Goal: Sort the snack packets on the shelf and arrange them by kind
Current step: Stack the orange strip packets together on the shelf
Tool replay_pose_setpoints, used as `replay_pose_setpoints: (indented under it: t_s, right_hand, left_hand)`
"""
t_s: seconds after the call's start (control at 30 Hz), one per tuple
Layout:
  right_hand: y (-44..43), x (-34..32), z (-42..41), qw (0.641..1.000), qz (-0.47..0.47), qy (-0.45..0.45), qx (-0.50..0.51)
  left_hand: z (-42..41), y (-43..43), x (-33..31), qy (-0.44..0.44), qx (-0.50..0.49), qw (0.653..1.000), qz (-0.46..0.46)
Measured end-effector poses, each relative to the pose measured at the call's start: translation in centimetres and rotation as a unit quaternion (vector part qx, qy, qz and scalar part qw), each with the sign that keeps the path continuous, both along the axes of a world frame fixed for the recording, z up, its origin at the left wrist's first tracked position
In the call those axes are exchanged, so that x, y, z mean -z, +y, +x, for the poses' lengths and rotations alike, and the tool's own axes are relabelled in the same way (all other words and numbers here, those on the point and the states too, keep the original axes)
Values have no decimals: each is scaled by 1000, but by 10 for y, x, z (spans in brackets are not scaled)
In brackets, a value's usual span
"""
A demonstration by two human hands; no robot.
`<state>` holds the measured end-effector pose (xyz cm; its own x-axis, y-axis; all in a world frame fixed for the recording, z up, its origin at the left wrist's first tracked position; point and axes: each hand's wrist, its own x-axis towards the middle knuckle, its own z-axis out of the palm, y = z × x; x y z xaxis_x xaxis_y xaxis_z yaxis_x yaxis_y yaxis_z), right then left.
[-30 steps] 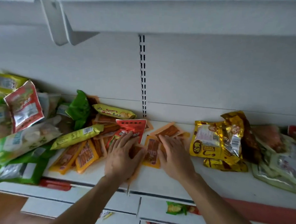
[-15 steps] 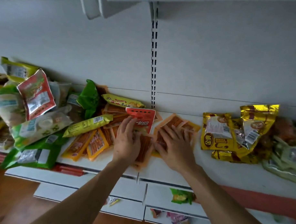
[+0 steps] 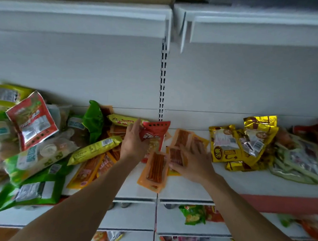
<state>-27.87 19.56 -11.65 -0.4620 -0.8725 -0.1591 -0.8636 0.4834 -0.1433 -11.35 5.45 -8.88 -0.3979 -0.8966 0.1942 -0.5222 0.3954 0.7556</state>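
On the white shelf [image 3: 188,190], my left hand [image 3: 134,143] grips a red snack packet [image 3: 155,132] and holds it raised near the back wall. An orange packet of red strips [image 3: 155,171] lies just below it at the shelf's middle. My right hand [image 3: 192,163] rests flat, fingers spread, on a small group of orange strip packets [image 3: 183,137]. More orange strip packets [image 3: 91,170] lie to the left under a yellow-green packet [image 3: 96,149].
A heap of green, red-and-white and clear packets [image 3: 31,144] fills the shelf's left end. Gold packets [image 3: 240,144] and pale green packets [image 3: 301,161] lie at the right. An upper shelf [image 3: 86,18] overhangs. Lower shelves hold more snacks [image 3: 194,214].
My left hand has closed on the red packet and lifted it off the orange packets. My right hand slid a little right, still flat on the orange packets. The view tilted upward.
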Motion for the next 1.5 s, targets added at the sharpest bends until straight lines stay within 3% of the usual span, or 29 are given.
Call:
replay_pose_setpoints:
  t_s: [0.1, 0.23, 0.33, 0.4, 0.47, 0.57, 0.67, 0.73, 0.83, 0.97, 1.07, 1.2, 1.27, 1.33, 1.4, 1.5]
  right_hand:
    - [-3, -5, 6, 999, -14, -42, -4]
    - [-6, -12, 14, 975, -162, -155, 17]
    - [-8, -20, 15, 950, -244, -184, 57]
    - [-7, -24, 13, 948, -275, -148, 64]
    - [-6, -24, 10, 963, -244, -95, 60]
    - [-12, -25, 11, 985, -162, -31, 60]
    - [-18, -25, 9, 983, -101, -86, 128]
    - [-19, -23, 7, 970, -112, -128, 173]
    - [-16, -19, 10, 953, -165, -162, 197]
    - [-14, -17, 13, 942, -223, -166, 187]
    - [-16, -24, 4, 947, -258, -115, 150]
    - [-13, -29, -11, 962, -206, -130, 125]
    - [-7, -28, -13, 955, -244, -119, 123]
    - [1, -31, -11, 924, -307, -171, 151]
    - [6, -37, -7, 876, -327, -296, 196]
    - [12, -49, 0, 830, -325, -407, 200]
  left_hand:
    - [-2, -1, -8, 106, 5, 994, 6]
    - [-8, 2, -25, 254, -8, 957, 137]
    - [-13, 8, -33, 313, 10, 922, 227]
    - [-14, 14, -36, 314, 37, 903, 292]
    - [-15, 18, -36, 290, 46, 892, 344]
    - [-8, 23, -33, 227, 52, 907, 351]
    - [6, 30, -24, 124, 73, 935, 323]
    - [15, 39, -10, 36, 88, 953, 287]
    - [22, 61, 17, -56, 82, 983, 157]
    - [22, 79, 33, 13, 72, 995, 62]
    - [9, 80, 32, 47, 69, 992, 92]
    - [-17, 75, 25, 81, 66, 985, 137]
    - [-25, 67, 20, 108, 51, 980, 162]
    - [-28, 57, 14, 121, 42, 978, 165]
    - [-28, 49, 5, 151, 52, 968, 196]
    - [-34, 47, -8, 224, 87, 929, 281]
